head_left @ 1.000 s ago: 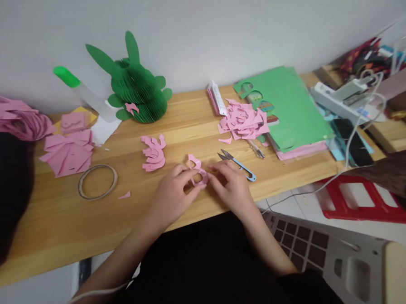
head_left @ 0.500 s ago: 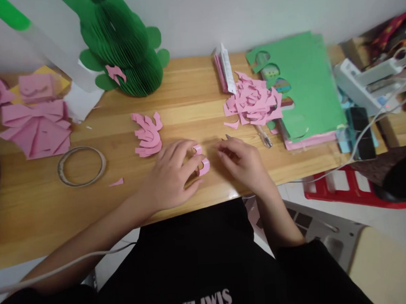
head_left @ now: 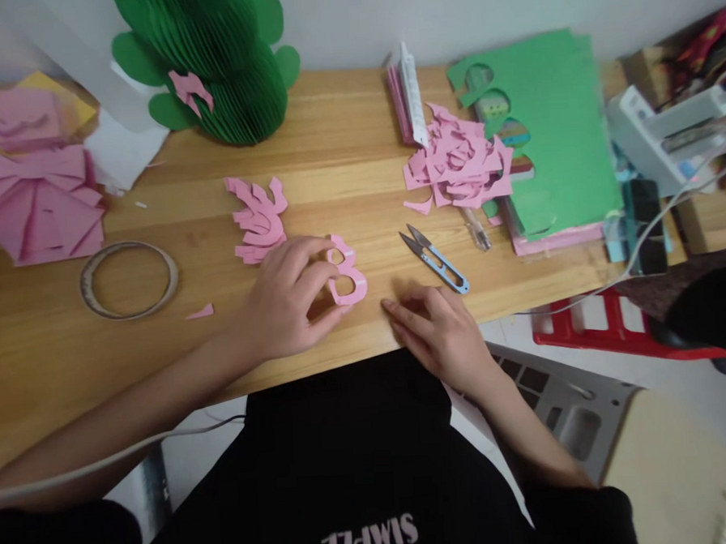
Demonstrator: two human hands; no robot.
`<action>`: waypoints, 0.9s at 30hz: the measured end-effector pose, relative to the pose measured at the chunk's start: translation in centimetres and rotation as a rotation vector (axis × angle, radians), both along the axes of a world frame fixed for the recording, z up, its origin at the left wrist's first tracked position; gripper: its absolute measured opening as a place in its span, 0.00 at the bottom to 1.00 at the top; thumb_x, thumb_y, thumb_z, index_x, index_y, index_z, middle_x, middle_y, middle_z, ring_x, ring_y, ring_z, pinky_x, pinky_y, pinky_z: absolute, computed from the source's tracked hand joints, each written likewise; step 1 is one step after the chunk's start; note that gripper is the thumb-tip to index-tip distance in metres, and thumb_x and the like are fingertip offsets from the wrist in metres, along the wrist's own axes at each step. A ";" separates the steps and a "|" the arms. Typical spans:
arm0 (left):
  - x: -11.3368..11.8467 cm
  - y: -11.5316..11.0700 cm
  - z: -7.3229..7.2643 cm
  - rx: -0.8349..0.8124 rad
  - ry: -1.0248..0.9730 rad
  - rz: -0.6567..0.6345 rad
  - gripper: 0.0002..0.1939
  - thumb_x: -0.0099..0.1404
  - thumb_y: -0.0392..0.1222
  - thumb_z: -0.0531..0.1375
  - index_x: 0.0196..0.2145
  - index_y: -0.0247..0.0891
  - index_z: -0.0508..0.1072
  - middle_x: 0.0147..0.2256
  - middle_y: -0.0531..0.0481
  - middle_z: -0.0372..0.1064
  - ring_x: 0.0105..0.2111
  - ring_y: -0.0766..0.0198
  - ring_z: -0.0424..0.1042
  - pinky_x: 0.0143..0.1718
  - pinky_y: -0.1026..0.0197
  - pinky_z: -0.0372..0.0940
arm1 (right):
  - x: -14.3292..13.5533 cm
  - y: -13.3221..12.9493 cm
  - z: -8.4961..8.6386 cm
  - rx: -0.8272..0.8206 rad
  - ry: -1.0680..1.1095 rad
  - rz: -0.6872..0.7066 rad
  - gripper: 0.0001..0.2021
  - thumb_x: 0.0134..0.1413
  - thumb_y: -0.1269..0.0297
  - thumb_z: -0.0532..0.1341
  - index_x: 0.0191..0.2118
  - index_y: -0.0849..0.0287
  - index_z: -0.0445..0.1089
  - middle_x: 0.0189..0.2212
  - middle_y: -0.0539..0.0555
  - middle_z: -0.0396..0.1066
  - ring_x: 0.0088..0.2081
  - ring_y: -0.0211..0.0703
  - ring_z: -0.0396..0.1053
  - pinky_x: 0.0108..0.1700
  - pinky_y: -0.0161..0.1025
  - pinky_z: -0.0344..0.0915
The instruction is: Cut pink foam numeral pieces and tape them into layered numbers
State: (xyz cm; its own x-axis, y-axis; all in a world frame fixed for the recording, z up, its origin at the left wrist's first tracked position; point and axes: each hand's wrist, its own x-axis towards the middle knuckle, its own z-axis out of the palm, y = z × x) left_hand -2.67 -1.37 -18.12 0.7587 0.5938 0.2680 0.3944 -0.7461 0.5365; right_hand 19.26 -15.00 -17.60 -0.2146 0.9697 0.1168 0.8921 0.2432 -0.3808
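A pink paper cutout shaped like a letter B [head_left: 356, 287] is held at its left side by the fingers of my left hand [head_left: 291, 296], just over the table. My right hand [head_left: 442, 329] lies at the table's front edge with loosely bent fingers and nothing in them. Just beyond it are blue-handled thread snips [head_left: 436, 260], their points toward the upper left. A small bundle of pink paper cutouts [head_left: 260, 220] lies behind my left hand.
Pink paper scraps [head_left: 458, 161] are heaped beside stacked green sheets [head_left: 569, 139]. On the left are a tape roll [head_left: 172, 278] and folded pink paper [head_left: 43, 207]. A green honeycomb paper piece [head_left: 237, 92] stands at the back. A phone [head_left: 645, 225] lies far right.
My right hand has let go of the thread snips, now lying on the table, and has drawn back toward the front edge. The pink B shows more fully in my left hand.
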 end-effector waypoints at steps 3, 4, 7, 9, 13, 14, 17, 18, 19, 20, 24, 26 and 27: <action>-0.1 -0.2 -0.4 -0.025 -0.048 0.012 0.11 0.57 0.39 0.63 0.39 0.41 0.71 0.51 0.39 0.69 0.53 0.44 0.69 0.52 0.41 0.65 | -0.1 -0.5 -0.1 0.012 -0.048 0.021 0.15 0.65 0.68 0.58 0.54 0.54 0.74 0.44 0.63 0.72 0.41 0.53 0.68 0.41 0.50 0.68; -0.2 -0.2 -0.5 -0.021 -0.055 0.008 0.11 0.58 0.38 0.63 0.40 0.41 0.71 0.52 0.38 0.68 0.54 0.44 0.69 0.52 0.41 0.65 | -0.1 -0.7 0.0 0.015 -0.059 0.029 0.15 0.64 0.68 0.58 0.54 0.54 0.74 0.45 0.63 0.72 0.41 0.53 0.69 0.41 0.50 0.68; -0.4 -0.3 -0.8 0.013 -0.064 -0.016 0.11 0.59 0.35 0.61 0.41 0.39 0.71 0.53 0.36 0.67 0.55 0.43 0.68 0.52 0.41 0.65 | -0.1 -1.0 0.2 0.027 -0.082 0.054 0.15 0.65 0.69 0.57 0.54 0.55 0.75 0.44 0.64 0.73 0.42 0.53 0.69 0.40 0.49 0.69; -0.4 -0.4 -0.9 0.043 -0.073 -0.033 0.11 0.60 0.34 0.60 0.41 0.39 0.72 0.53 0.36 0.67 0.55 0.43 0.68 0.52 0.40 0.65 | -0.2 -1.0 0.4 0.030 -0.055 0.061 0.14 0.65 0.70 0.57 0.52 0.58 0.75 0.43 0.64 0.73 0.41 0.53 0.70 0.39 0.48 0.70; -0.4 -0.7 -1.0 0.104 -0.053 -0.061 0.12 0.60 0.31 0.58 0.41 0.39 0.75 0.54 0.36 0.67 0.56 0.42 0.67 0.53 0.39 0.64 | -0.3 0.3 0.7 0.053 0.074 -0.015 0.13 0.65 0.69 0.57 0.51 0.59 0.74 0.38 0.61 0.73 0.38 0.50 0.72 0.38 0.47 0.71; -0.4 -0.8 -1.0 0.133 -0.042 -0.066 0.12 0.60 0.31 0.58 0.41 0.38 0.75 0.55 0.34 0.67 0.56 0.41 0.66 0.53 0.38 0.64 | -0.3 0.8 0.7 0.067 0.105 -0.038 0.12 0.65 0.69 0.57 0.50 0.58 0.74 0.37 0.60 0.74 0.38 0.50 0.72 0.38 0.47 0.71; -0.3 -0.9 -0.9 0.221 0.008 -0.078 0.12 0.61 0.31 0.57 0.42 0.35 0.75 0.54 0.33 0.68 0.56 0.41 0.67 0.52 0.39 0.65 | -0.7 3.1 0.6 0.110 0.178 -0.063 0.11 0.65 0.68 0.57 0.48 0.59 0.74 0.34 0.59 0.74 0.36 0.50 0.72 0.37 0.46 0.71; -0.3 -0.9 -0.8 0.238 0.031 -0.086 0.12 0.61 0.31 0.57 0.41 0.35 0.75 0.54 0.33 0.69 0.56 0.41 0.67 0.53 0.40 0.65 | -0.8 4.0 0.6 0.124 0.187 -0.063 0.10 0.65 0.68 0.57 0.47 0.60 0.74 0.34 0.59 0.74 0.36 0.50 0.72 0.37 0.46 0.71; -0.3 -0.9 -0.7 0.252 0.053 -0.096 0.11 0.60 0.31 0.56 0.40 0.34 0.75 0.54 0.32 0.69 0.56 0.41 0.67 0.53 0.40 0.65 | -1.0 4.8 0.5 0.139 0.188 -0.060 0.10 0.65 0.68 0.57 0.46 0.61 0.74 0.34 0.60 0.74 0.36 0.51 0.72 0.37 0.46 0.70; -0.3 -0.9 -0.7 0.263 0.072 -0.106 0.11 0.60 0.31 0.56 0.39 0.33 0.76 0.54 0.32 0.70 0.56 0.41 0.67 0.53 0.41 0.65 | -1.2 5.6 0.4 0.151 0.184 -0.054 0.10 0.65 0.68 0.57 0.45 0.62 0.74 0.34 0.60 0.74 0.36 0.51 0.72 0.37 0.47 0.70; -0.1 -0.9 -0.5 0.273 0.090 -0.110 0.11 0.61 0.31 0.56 0.39 0.33 0.76 0.52 0.34 0.72 0.55 0.43 0.68 0.55 0.42 0.64 | -1.5 7.7 0.4 0.128 0.165 -0.009 0.10 0.65 0.68 0.56 0.43 0.63 0.75 0.34 0.60 0.73 0.36 0.51 0.71 0.38 0.47 0.70; 0.0 -0.9 -0.5 0.268 0.078 -0.094 0.11 0.61 0.31 0.55 0.38 0.34 0.76 0.51 0.36 0.74 0.56 0.46 0.69 0.57 0.44 0.63 | -1.5 8.0 0.3 0.116 0.160 0.006 0.10 0.65 0.67 0.56 0.42 0.62 0.75 0.34 0.60 0.73 0.37 0.50 0.71 0.39 0.47 0.70; 0.0 -0.9 -0.5 0.265 0.074 -0.089 0.11 0.62 0.31 0.55 0.38 0.34 0.76 0.50 0.37 0.75 0.56 0.47 0.69 0.58 0.45 0.63 | -1.5 8.0 0.3 0.116 0.161 0.009 0.10 0.65 0.66 0.57 0.42 0.62 0.75 0.35 0.60 0.72 0.37 0.50 0.71 0.39 0.47 0.70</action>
